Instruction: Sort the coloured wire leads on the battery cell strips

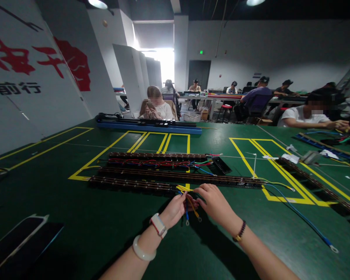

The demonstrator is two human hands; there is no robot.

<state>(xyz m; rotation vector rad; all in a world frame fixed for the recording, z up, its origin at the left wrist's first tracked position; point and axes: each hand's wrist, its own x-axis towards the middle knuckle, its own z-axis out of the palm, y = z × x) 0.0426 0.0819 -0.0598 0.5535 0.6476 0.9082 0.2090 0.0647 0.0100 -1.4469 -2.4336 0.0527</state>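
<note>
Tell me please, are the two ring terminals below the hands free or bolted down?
Free: both ring terminals protrude below the left hand, with no bolt visible.

Blue and yellow wires [194, 209], ring-tipped

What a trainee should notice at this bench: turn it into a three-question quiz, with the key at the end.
1. True or false: the watch is on the right wrist.

2. What colour is the long wire lying across the lower right of the table?
A. Red
B. Blue
C. Green

3. Two ring-ended wires poke out beside the left hand. Name their colours.

Key
1. False; the watch is on the left one.
2. B.
3. Blue and yellow-orange.
</note>
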